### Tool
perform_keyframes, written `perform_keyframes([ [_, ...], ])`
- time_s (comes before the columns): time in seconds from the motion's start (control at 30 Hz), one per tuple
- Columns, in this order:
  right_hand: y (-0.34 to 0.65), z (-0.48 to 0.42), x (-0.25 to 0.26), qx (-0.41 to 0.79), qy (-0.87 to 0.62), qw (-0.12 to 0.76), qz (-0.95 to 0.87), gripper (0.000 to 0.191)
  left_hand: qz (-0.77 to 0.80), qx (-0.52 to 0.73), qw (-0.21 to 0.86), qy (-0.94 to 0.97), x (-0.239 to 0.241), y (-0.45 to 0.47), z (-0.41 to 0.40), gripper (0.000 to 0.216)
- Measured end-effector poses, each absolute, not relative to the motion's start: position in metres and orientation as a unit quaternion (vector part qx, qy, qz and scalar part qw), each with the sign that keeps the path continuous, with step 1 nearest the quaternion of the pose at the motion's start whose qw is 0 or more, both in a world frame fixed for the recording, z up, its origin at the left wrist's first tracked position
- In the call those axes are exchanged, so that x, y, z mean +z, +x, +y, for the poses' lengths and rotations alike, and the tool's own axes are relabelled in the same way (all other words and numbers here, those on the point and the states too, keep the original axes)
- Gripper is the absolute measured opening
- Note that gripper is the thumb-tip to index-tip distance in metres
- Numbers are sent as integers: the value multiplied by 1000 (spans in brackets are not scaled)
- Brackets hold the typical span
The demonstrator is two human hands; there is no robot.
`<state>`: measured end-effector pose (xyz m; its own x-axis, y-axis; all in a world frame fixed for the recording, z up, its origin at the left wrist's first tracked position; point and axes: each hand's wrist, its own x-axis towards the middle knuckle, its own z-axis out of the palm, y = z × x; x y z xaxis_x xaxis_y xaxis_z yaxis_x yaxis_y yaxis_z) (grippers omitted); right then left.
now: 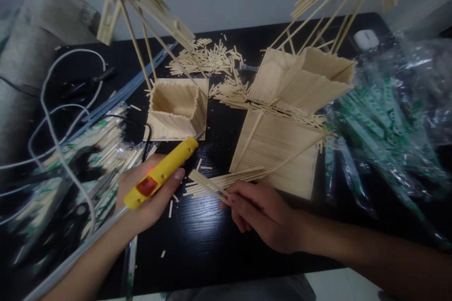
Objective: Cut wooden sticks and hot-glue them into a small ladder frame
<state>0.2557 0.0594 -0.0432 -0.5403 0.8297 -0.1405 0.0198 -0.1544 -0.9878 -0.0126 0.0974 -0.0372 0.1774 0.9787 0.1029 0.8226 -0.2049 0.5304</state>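
Yellow glue gun (162, 172) sits in the left hand (148, 197), as I see it from my end; the fingers are wrapped under the body and the thumb lies along its side, so the hand is closed round it; the nozzle points up and away, its tip just beside the near right corner of the box (176, 108). That box is an open-topped square of glued sticks, standing on the black table (197, 240).

I see the right hand (261, 214) mostly curled, its fingertips pinching the near ends of a few long sticks (226, 181); these lie flat on the table, and their far ends run onto the panel (278, 150), a flat sheet of sticks just right of the box; behind the panel stand more stick walls (303, 80), tilted.

Short offcuts (208, 56) are scattered at the far side; a white cable (52, 117) loops across the left, over wrapped packets (102, 146); clear bags (381, 117) with green print crowd the right edge.
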Motion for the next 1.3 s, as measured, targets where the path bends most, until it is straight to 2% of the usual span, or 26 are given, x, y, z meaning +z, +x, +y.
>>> perform_keyframes([
  [0.47, 254, 57, -45, 673, -385, 309, -551, 32, 605, 224, 227, 730, -34, -10, 98, 23],
  [0.8, 255, 56, -47, 679, -391, 307, -540, 35, 620, 186, 241, 723, -40, -14, 96, 27],
  [1.3, 254, 56, -46, 678, -396, 310, -536, 33, 594, 215, 248, 734, -42, -9, 93, 25],
])
